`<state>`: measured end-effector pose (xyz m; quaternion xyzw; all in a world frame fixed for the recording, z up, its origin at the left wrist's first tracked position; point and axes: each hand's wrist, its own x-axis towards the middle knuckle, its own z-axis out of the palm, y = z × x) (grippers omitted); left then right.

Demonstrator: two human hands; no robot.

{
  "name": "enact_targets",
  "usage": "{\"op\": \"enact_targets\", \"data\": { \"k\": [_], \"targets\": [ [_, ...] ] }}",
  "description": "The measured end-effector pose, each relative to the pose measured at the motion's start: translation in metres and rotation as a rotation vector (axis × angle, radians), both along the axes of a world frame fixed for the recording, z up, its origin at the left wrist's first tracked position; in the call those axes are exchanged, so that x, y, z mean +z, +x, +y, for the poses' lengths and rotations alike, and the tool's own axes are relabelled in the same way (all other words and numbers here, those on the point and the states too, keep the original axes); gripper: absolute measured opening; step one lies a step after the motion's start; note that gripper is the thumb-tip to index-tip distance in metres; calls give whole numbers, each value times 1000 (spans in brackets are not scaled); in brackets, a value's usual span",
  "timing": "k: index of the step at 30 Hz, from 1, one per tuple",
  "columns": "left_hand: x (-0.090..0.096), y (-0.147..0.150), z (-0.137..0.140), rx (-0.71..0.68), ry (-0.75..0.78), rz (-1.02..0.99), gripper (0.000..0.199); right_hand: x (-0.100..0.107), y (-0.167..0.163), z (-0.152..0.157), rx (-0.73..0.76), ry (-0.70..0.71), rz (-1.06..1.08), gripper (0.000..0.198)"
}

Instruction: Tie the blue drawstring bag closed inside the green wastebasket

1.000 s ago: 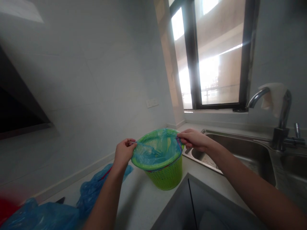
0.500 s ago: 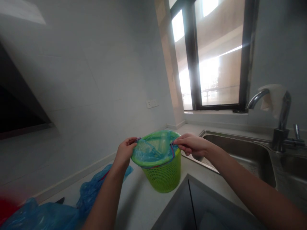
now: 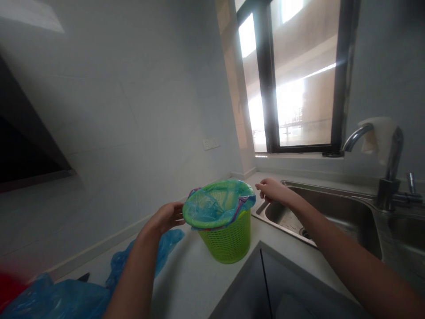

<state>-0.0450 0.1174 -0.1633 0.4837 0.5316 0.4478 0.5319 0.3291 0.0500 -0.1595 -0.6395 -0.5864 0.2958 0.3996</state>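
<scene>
A light green plastic basket (image 3: 229,246) stands upright on the counter, lined with a translucent blue-green plastic bag (image 3: 207,208). The bag's edge is folded over the rim, and its purple-red drawstring (image 3: 241,204) shows at the right and along the front. Beside the basket's left rim is my left hand (image 3: 169,217), fingers apart and holding nothing; whether they touch the rim I cannot tell. My right hand (image 3: 272,190) hovers just off the right rim, fingers loosely bent and apart, with nothing in them.
Crumpled blue plastic bags (image 3: 66,297) lie on the counter at the lower left, near a blurred red thing (image 3: 11,288). To the right is a steel sink (image 3: 335,219) with a faucet (image 3: 387,190) and a cloth (image 3: 376,133) over it. A dark grey panel (image 3: 265,283) is in front.
Both hands have let go of the bag's edge. The left hand has dropped down beside the rim and the right has drawn away to the right; the bag now lies folded over the rim.
</scene>
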Motion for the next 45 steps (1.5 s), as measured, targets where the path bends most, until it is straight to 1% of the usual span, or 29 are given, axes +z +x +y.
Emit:
{"op": "enact_targets", "data": {
  "k": [2,4,7,9,11,14,16,18,21,23,25,27,28,31,35,37,41,43,45],
  "targets": [
    [3,-8,-4,-88,-62,96,21,-9,0,10,143,-177,133,29],
    [6,-9,-9,-142,-54,171,26,-15,0,16,263,-287,303,26],
    [8,-3,-14,-163,-6,263,30,-17,-1,19,337,-356,539,22],
    [8,2,-15,-153,9,278,31,-15,-1,18,340,-373,614,25],
    [5,6,-13,-111,25,272,30,-13,-2,17,257,-300,582,27],
    [1,9,-6,30,122,287,22,-10,-5,14,76,-89,468,29],
    [-1,11,-1,104,203,306,19,-8,-8,13,8,43,387,30],
    [-2,14,2,154,272,327,20,-8,-12,12,-26,166,283,29],
    [-1,19,3,235,369,370,21,-8,-18,10,-38,341,102,27],
    [2,22,-1,276,458,478,24,-7,-23,6,-52,444,-44,26],
    [6,25,-7,297,565,654,27,-7,-28,1,-75,520,-190,25],
    [10,28,-14,289,640,803,30,-6,-34,-3,-76,553,-269,25],
    [12,29,-16,278,654,835,31,-6,-36,-5,-69,557,-284,25],
    [13,30,-19,252,645,830,31,-6,-41,-7,-41,564,-290,26],
    [12,32,-17,210,603,760,30,-6,-43,-7,48,577,-254,25],
    [14,33,-20,206,619,782,30,-6,-44,-8,82,580,-215,24],
    [21,36,-33,293,663,979,27,-4,-45,-9,165,562,-95,26],
    [24,37,-39,354,654,1066,25,-1,-45,-10,241,540,16,26],
    [25,38,-41,404,640,1092,24,2,-43,-11,338,518,149,28]
  ]
}}
